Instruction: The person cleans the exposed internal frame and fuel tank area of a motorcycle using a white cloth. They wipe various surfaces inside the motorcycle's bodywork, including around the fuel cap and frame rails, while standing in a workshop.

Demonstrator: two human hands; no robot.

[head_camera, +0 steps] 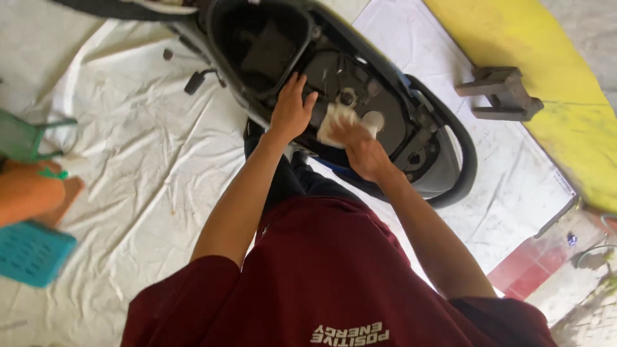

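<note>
We see a white cloth (337,122) bunched under the fingers (350,130) of our right hand (366,153), pressed against the dark underseat area of a scooter body (360,96), just beside a round filler opening (348,97) and a pale round cap (373,119). The fingers of that hand are curled closed over the cloth, gripping it, so much of the cloth is covered and we cannot make out its full shape.

Our left hand (291,110) lies flat and spread on the edge of the black storage tub (260,48), fingers apart and extended, holding nothing, only resting on the plastic rim just beside the cloth.

The scooter lies on a white sheet (141,160) spread on the floor, and its front is cut off at the top edge of the view. A curved black grab rail (463,160) loops round the tail. A dark stand-like part (501,93) sits well apart on the yellow surface (559,109). At the left edge, a person's arm (26,193) and a teal basket (32,254) are only partly in view. Our maroon shirt (321,276) hides the ground below the forearms.
</note>
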